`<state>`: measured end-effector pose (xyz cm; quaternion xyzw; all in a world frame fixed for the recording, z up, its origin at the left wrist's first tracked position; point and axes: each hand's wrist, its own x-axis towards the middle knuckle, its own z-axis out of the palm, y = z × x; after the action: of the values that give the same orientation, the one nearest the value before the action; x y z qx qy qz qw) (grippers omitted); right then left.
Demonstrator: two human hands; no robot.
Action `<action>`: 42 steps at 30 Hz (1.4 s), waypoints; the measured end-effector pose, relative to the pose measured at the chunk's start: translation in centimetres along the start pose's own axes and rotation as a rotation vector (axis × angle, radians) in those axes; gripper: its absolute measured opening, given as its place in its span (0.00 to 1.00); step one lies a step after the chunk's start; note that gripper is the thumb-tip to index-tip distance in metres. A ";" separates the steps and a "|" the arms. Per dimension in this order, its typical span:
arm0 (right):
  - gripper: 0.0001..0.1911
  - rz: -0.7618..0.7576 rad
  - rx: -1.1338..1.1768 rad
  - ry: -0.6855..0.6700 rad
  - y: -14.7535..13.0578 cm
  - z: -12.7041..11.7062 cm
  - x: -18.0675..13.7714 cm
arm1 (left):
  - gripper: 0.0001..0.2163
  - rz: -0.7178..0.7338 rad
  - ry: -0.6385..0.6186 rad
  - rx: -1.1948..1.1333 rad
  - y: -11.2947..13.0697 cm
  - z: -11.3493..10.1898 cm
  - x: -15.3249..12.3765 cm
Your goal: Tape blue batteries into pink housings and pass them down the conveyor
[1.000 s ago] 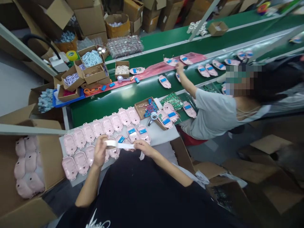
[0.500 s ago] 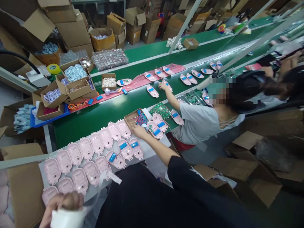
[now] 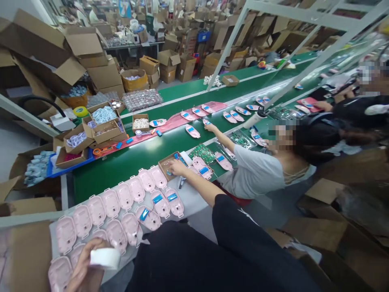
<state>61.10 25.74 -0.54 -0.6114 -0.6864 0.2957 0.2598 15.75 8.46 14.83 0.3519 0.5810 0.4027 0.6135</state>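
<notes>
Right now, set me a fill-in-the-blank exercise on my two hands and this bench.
The left hand holds a white roll of ____.
The right hand reaches into a small ____ box past the pink shells.
The conveyor belt is ____.
Missing words: tape, cardboard, green.
</notes>
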 end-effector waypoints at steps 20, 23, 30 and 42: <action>0.15 -0.526 0.348 0.171 -21.6 7.8 -14.6 | 0.31 0.484 -0.507 0.721 -1.0 4.1 1.0; 0.14 -0.509 0.222 0.062 -21.9 8.3 -14.9 | 0.33 0.410 -0.456 0.678 -1.7 3.1 1.5; 0.25 -0.374 0.489 -0.207 -21.9 8.4 -16.2 | 0.35 0.370 -0.438 0.854 -3.0 1.7 3.0; 0.32 0.108 1.277 0.025 -21.9 16.6 -15.8 | 0.24 0.592 -0.240 0.647 -5.6 1.4 1.9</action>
<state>36.07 6.87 3.95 -0.3735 -0.3403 0.6518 0.5655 17.60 7.88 9.07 0.7205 0.4761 0.3152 0.3935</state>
